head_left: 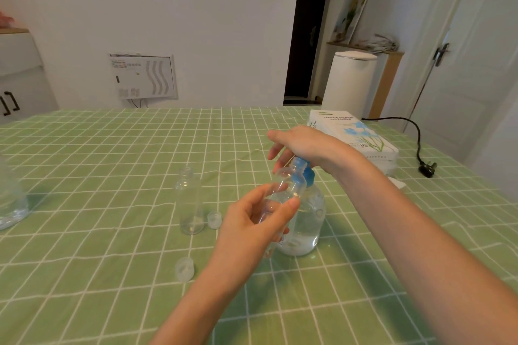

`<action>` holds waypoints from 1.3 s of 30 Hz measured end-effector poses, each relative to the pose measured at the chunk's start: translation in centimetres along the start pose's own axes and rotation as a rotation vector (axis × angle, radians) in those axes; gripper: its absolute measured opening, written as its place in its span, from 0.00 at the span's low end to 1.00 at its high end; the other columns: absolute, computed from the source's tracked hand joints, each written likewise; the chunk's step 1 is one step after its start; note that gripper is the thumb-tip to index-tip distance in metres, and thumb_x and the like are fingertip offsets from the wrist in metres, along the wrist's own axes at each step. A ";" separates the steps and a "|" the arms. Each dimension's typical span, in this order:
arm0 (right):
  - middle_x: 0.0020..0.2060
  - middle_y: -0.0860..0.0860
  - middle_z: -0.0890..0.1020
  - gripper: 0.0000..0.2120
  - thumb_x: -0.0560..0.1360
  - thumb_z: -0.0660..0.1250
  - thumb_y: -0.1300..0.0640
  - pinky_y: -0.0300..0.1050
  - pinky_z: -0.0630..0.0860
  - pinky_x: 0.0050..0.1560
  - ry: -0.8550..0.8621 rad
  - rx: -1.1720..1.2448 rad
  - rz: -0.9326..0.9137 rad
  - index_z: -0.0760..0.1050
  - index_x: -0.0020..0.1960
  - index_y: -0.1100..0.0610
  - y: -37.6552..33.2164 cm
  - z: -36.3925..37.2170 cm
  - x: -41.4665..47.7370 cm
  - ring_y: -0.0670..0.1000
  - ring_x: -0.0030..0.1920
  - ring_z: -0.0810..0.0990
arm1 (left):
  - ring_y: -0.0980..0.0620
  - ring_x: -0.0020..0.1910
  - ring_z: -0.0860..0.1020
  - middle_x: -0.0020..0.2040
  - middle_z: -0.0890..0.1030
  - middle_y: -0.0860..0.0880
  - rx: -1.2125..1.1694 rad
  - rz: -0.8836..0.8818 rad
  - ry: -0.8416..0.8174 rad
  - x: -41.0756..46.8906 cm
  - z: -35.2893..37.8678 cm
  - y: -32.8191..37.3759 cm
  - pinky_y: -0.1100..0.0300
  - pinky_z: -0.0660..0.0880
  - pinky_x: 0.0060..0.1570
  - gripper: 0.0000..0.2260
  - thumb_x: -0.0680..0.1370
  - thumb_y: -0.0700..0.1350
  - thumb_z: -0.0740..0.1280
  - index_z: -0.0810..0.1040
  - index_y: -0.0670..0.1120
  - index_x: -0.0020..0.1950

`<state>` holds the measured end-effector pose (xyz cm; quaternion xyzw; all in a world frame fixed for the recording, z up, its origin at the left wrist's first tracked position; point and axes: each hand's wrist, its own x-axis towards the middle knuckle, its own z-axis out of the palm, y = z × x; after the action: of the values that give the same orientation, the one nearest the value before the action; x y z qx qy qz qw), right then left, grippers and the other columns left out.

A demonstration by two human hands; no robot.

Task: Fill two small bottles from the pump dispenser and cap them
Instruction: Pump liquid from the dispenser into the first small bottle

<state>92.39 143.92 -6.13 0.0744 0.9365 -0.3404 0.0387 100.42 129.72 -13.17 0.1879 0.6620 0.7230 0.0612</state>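
Left grip clasps the small bottle at the pump dispenser; right grip presses flat atop.

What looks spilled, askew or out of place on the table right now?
No spill or damage shows. The bottle in the left hand tilts toward the blue pump, as filling needs. Only stray item: a black plug lying on the tablecloth, far right.

Green white-checked tablecloth; blue pump head; clear bottles
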 end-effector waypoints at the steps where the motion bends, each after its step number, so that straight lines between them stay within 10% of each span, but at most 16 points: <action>1: 0.54 0.57 0.81 0.22 0.80 0.53 0.42 0.50 0.74 0.55 0.001 -0.006 -0.001 0.80 0.43 0.54 0.2 0.1 0.0 0.58 0.54 0.80 | 0.55 0.34 0.79 0.43 0.82 0.40 0.003 0.001 -0.001 0.0 0.0 -0.1 0.69 0.76 0.33 0.11 0.70 0.48 0.70 0.79 0.53 0.53; 16: 0.53 0.56 0.82 0.19 0.80 0.55 0.44 0.42 0.69 0.35 -0.010 -0.056 0.024 0.78 0.48 0.55 -0.5 -0.6 0.0 0.55 0.52 0.79 | 0.48 0.40 0.81 0.44 0.82 0.40 -0.001 0.025 0.004 0.1 0.2 0.2 0.68 0.77 0.35 0.15 0.68 0.51 0.71 0.79 0.53 0.54; 33: 0.55 0.55 0.81 0.17 0.79 0.56 0.46 0.50 0.72 0.57 -0.021 -0.035 -0.002 0.79 0.40 0.51 0.5 0.7 0.2 0.57 0.54 0.79 | 0.55 0.33 0.79 0.43 0.82 0.39 -0.036 -0.017 0.004 -0.3 0.1 -0.5 0.63 0.79 0.34 0.16 0.65 0.52 0.71 0.80 0.53 0.52; 39: 0.55 0.56 0.81 0.17 0.79 0.56 0.45 0.47 0.71 0.48 -0.014 -0.046 -0.001 0.79 0.43 0.52 0.1 0.3 -0.1 0.56 0.55 0.78 | 0.55 0.34 0.79 0.39 0.82 0.42 -0.026 -0.001 0.008 -0.2 0.1 -0.3 0.66 0.76 0.31 0.19 0.63 0.54 0.70 0.79 0.52 0.53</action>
<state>92.54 143.82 -6.39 0.0708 0.9438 -0.3194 0.0467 100.60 129.75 -13.51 0.1838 0.6527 0.7324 0.0613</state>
